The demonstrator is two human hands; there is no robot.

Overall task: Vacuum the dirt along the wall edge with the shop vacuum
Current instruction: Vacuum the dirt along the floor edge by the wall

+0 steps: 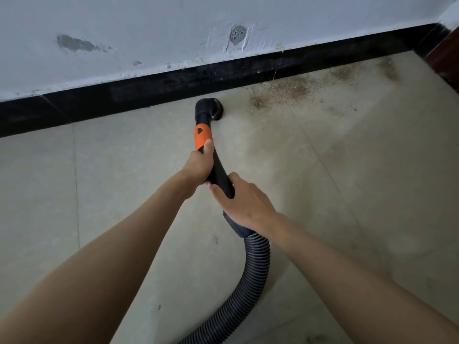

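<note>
A: Which step is this?

B: Mid-sweep. Left hand point(198, 165) and right hand point(244, 204) both grip the wand point(218, 170), fingers curled round it. The nozzle point(211, 109) sits just off the black baseboard point(149, 88).

A: Next?

B: Probably slide right along the baseboard, into the dirt point(295, 89) beyond the nozzle. Open floor point(360, 170) that way; the hose point(255, 269) trails back from the baseboard.

Ahead of the left hand's fingers point(208, 151): black baseboard point(149, 93) and wall point(149, 33), closing that side. Right of the fingers: open tile floor point(347, 182). Behind the right hand point(244, 203): ribbed hose point(255, 264), apparently trailing across floor.
</note>
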